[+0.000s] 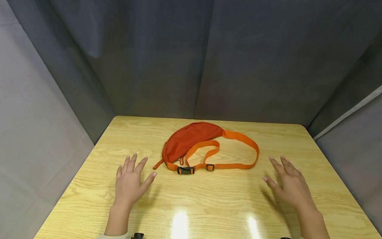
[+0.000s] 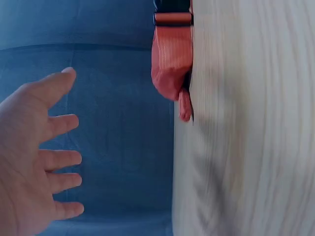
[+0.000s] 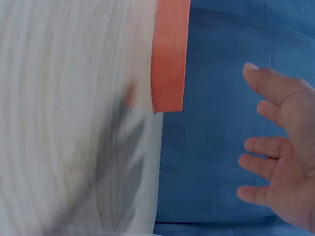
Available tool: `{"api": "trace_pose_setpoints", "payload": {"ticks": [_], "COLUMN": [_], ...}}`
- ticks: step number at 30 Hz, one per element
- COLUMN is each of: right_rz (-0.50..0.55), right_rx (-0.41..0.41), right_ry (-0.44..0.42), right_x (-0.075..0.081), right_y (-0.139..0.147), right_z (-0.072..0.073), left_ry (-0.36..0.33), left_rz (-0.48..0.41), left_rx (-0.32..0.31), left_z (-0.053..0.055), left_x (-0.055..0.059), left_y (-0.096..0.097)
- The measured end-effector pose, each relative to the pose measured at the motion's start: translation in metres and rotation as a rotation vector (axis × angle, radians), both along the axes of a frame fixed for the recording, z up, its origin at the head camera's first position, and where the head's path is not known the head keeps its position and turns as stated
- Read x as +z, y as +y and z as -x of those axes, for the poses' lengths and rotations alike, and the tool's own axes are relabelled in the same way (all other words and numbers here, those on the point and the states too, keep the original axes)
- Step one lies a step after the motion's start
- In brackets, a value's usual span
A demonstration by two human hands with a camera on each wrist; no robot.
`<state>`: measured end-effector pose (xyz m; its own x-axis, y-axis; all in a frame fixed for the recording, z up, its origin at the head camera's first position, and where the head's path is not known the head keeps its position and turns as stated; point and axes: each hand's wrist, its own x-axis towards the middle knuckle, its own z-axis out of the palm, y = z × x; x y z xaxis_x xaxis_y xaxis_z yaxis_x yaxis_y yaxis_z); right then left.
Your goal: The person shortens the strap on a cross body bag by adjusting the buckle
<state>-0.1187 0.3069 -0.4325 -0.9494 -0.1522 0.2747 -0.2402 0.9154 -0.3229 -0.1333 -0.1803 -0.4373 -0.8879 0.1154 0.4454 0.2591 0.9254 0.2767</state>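
A red-orange waist bag (image 1: 191, 137) lies on the wooden table, its orange strap (image 1: 238, 166) looped toward the right. The strap's black buckle (image 1: 186, 170) is fastened and faces the near side, with a small slider (image 1: 210, 167) beside it. A patterned zipper pull (image 1: 158, 164) sticks out at the bag's left end. My left hand (image 1: 129, 186) is held above the table left of the bag, fingers spread and holding nothing. To the right of the strap loop, my right hand (image 1: 290, 186) hovers with fingers extended, also holding nothing.
The light wood table (image 1: 209, 202) has rounded far corners. Dark grey curtain (image 1: 167, 66) hangs right behind its far edge. Paler fabric panels (image 1: 38, 132) flank it on the left and right. Both hands cast shadows on the tabletop.
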Motion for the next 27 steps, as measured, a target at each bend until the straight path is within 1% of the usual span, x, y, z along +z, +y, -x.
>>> {"api": "trace_pose_setpoints", "payload": {"ticks": [5,8,10,12,16,19,21,24,27], "right_rz": [0.076,0.146,0.190,0.229,0.279,0.313,0.341,0.399,0.461], "right_rx": [0.028,0.058,0.077,0.088,0.096,0.108,0.119,0.133,0.140], "right_ry": [0.101,0.152,0.180,0.196,0.224,0.232,0.219,0.173,0.109], "right_x": [-0.004,-0.006,-0.007,-0.008,-0.010,-0.011,-0.010,-0.011,-0.014], "right_y": [-0.005,-0.010,-0.014,-0.017,-0.025,-0.031,-0.033,-0.038,-0.043], "right_z": [0.000,0.003,0.006,0.008,0.011,0.014,0.016,0.021,0.023], "left_ry": [0.100,0.138,0.141,0.128,0.125,0.119,0.103,0.082,0.052], "left_rz": [-0.106,-0.174,-0.217,-0.256,-0.334,-0.387,-0.423,-0.473,-0.509], "left_rx": [-0.066,-0.098,-0.117,-0.132,-0.177,-0.213,-0.229,-0.258,-0.298], "left_z": [0.001,0.003,0.005,0.006,0.006,0.007,0.009,0.013,0.018], "left_x": [-0.003,-0.005,-0.005,-0.006,-0.009,-0.011,-0.012,-0.014,-0.016], "left_y": [0.009,0.014,0.017,0.021,0.029,0.036,0.041,0.047,0.053]}}
